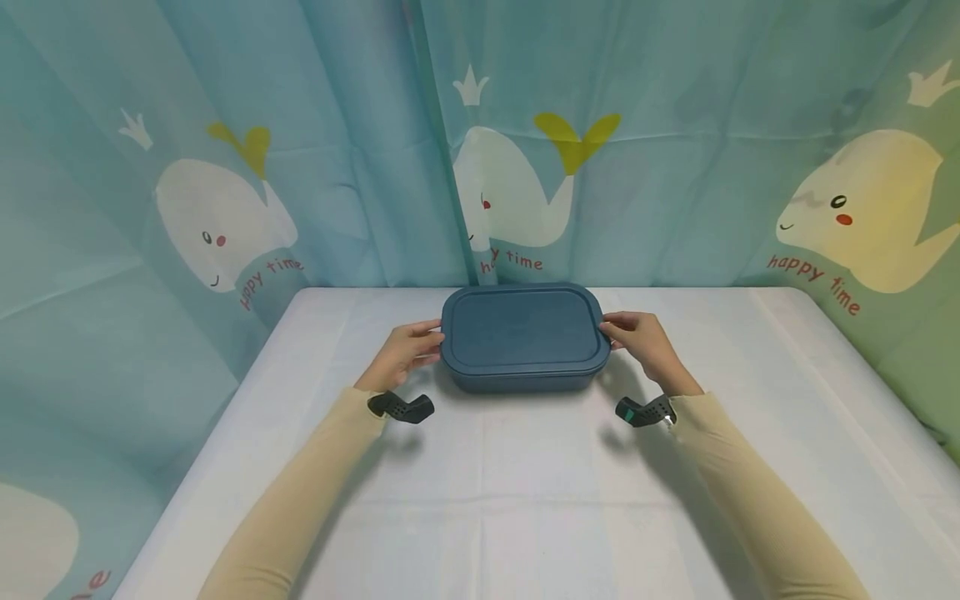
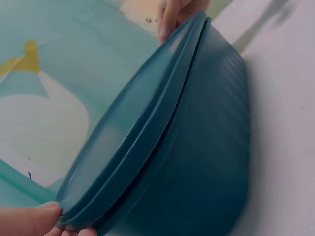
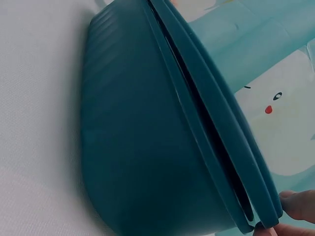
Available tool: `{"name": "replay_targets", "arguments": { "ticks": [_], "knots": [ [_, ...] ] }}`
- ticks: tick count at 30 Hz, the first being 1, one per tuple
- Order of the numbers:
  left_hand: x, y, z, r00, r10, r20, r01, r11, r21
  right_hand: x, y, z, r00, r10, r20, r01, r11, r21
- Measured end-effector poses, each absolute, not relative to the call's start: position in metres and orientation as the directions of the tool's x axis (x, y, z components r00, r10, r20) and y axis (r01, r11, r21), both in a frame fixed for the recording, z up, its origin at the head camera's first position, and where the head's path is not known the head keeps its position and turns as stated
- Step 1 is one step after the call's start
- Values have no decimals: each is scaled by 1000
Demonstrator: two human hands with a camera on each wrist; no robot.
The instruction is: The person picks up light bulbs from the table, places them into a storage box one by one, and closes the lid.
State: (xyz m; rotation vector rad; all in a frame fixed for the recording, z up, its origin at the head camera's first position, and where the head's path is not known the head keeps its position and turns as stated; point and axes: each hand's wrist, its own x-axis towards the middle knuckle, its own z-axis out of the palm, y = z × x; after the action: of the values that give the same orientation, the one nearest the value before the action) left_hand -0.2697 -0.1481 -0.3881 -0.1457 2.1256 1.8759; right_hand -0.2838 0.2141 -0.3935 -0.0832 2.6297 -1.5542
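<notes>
A dark blue rectangular box (image 1: 525,382) with rounded corners stands on the white table, its matching lid (image 1: 525,327) on top. My left hand (image 1: 405,354) pinches the lid's left edge; the left wrist view shows the thumb (image 2: 37,219) at the rim and other fingers tucked beneath. At the opposite end my right hand (image 1: 643,346) pinches the lid's right edge, thumb (image 3: 299,204) above and fingertips under. In the right wrist view a dark gap runs between lid and box wall, widest near the right fingers. The inside of the box is hidden.
The white-covered table (image 1: 540,508) spreads in front of and beside the box. A blue-green curtain (image 1: 360,167) with printed whales hangs right behind the table's far edge. Dark bands (image 1: 401,407) sit at both wrists.
</notes>
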Motion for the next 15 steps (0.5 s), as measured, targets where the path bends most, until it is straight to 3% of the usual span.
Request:
{"name": "replay_targets", "arguments": {
  "ticks": [15],
  "knots": [
    [-269,-143,-393,-966,75,-248,-228,209,951,-282,212,-399,-997,-70,-35,-6,516,-856]
  ]
}}
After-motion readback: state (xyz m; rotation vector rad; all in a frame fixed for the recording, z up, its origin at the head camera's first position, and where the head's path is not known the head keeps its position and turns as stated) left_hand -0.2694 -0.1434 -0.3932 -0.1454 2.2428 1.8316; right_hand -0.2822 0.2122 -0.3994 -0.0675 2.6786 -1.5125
